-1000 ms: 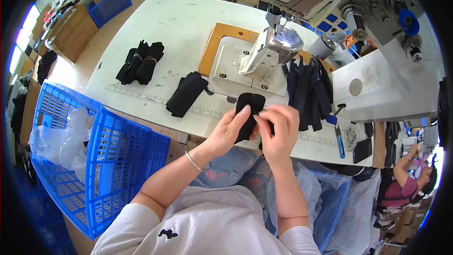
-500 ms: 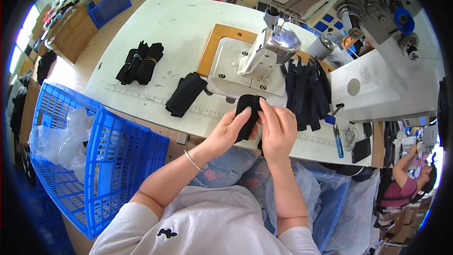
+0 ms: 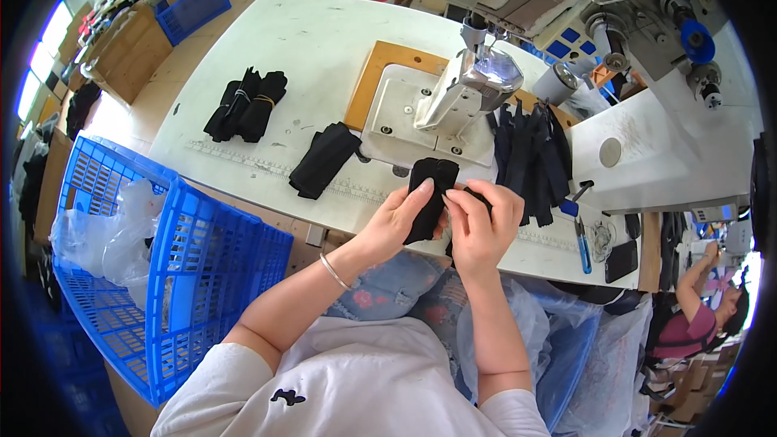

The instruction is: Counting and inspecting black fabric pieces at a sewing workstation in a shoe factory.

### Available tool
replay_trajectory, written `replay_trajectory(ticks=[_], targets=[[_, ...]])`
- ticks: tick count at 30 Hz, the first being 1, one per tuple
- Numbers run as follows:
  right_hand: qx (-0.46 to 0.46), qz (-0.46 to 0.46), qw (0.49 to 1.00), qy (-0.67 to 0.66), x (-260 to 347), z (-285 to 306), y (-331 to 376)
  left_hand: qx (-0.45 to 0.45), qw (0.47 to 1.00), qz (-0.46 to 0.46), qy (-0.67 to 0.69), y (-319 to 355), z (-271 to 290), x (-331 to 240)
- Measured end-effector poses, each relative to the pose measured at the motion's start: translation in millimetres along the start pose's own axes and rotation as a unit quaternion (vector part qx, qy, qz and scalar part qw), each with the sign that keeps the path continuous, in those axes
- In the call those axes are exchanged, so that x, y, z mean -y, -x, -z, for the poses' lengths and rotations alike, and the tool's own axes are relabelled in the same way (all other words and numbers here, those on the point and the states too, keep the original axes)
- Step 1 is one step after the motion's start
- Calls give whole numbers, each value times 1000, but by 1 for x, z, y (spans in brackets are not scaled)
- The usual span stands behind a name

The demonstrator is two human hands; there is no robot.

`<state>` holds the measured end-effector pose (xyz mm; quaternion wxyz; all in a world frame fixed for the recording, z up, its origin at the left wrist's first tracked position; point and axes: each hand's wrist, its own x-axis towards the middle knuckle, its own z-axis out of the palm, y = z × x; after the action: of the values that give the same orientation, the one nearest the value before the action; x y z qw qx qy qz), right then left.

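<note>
In front of the sewing machine [image 3: 461, 97], my left hand [image 3: 396, 214] is closed around a folded black fabric piece [image 3: 433, 186], thumb on top. My right hand [image 3: 483, 222] is right beside it, fingertips pinched together. A dark bit of fabric shows among the right fingers; whether it joins the folded piece is hidden. Left of my hands lies another folded black fabric bundle [image 3: 325, 160]. Farther left are banded black bundles [image 3: 247, 105]. Dark fabric strips [image 3: 530, 158] hang in a bunch right of the machine's base.
A blue plastic crate [image 3: 162, 275] with clear plastic bags stands left of the white table [image 3: 299, 40]. Snips [image 3: 583, 247] and a black phone [image 3: 622, 261] lie at the table's right end. A co-worker [image 3: 688, 324] sits at far right.
My right hand has drawn back slightly from the folded piece's top toward its right edge, fingers pinched. The left hand keeps its hold. The whole view has shifted slightly.
</note>
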<state>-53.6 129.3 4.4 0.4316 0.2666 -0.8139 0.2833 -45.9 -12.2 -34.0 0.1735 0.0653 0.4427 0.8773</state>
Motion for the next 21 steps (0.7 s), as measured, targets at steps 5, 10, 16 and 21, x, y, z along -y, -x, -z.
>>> replay_trajectory(ticks=[5,10,16,21], targets=[[40,-32,993,-104,-8,11,-2,-21,999,10,42,2,-4,-9],[-19,-329,900,-286,-15,35,-1,-49,994,36,93,0,-3,-13],[94,-419,833,-348,-61,62,-13,-49,991,14,126,-4,-5,-8],[229,-384,858,-252,-77,44,6,-1,995,0,99,-2,-1,-9]])
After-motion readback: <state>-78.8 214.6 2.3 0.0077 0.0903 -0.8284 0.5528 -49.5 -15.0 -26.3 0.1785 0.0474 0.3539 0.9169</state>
